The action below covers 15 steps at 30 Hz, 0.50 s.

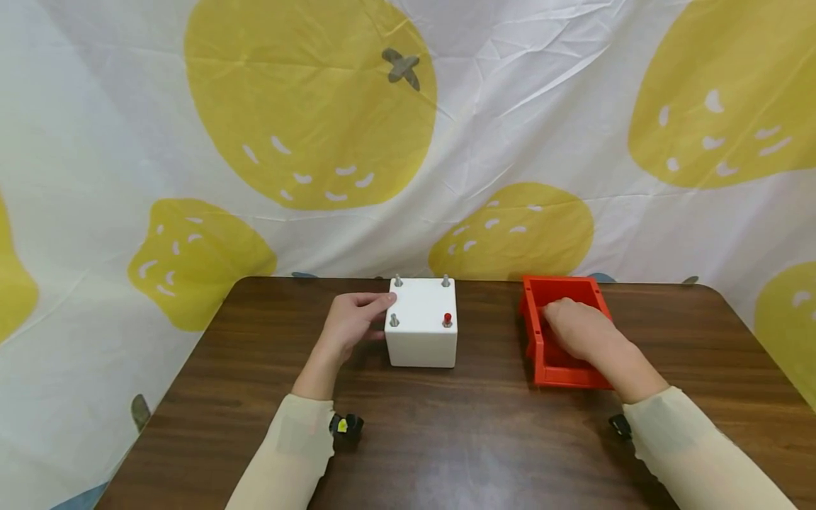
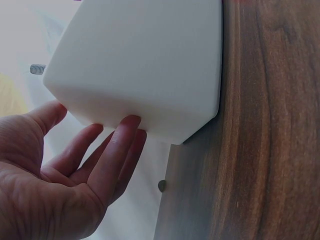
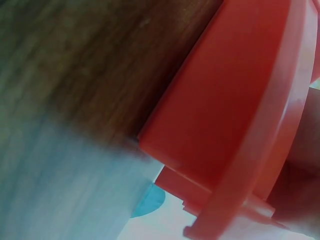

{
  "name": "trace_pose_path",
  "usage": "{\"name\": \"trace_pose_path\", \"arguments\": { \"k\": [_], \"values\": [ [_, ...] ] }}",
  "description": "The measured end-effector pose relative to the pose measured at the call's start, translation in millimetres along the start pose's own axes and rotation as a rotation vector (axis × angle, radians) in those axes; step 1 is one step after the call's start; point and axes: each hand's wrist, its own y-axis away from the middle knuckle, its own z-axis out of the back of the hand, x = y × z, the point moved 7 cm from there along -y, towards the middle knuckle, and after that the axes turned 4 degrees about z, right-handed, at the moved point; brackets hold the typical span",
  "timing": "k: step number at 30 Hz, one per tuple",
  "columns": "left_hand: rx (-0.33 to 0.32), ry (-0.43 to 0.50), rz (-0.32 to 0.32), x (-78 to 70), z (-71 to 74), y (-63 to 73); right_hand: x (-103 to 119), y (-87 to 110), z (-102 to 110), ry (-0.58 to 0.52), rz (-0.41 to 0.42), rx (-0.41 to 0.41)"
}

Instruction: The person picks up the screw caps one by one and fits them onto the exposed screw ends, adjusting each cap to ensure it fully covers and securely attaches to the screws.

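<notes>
A white box (image 1: 421, 322) stands on the table, with a threaded metal stud upright near each corner of its top. On the front right stud sits a small red cap (image 1: 448, 318). My left hand (image 1: 353, 319) steadies the box from its left side, thumb at the top edge. In the left wrist view its fingertips (image 2: 131, 120) touch the side wall and the fingers are only slightly bent. My right hand (image 1: 576, 327) reaches down into a red bin (image 1: 540, 354) to the right of the box. Its fingertips, and anything between them, are hidden.
The dark wood table (image 1: 472, 439) ends at the back against a hanging cloth (image 1: 510, 142) with yellow fruit shapes. The bin's raised walls surround my right hand. Small black devices are worn at both wrists.
</notes>
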Motion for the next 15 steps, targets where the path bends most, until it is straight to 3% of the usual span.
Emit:
{"name": "trace_pose_path", "arguments": {
  "k": [15],
  "values": [
    [0.002, 0.006, -0.006, 0.0, -0.2, 0.0, 0.6, -0.3, 6.1, -0.062, 0.027, -0.031]
  ]
}}
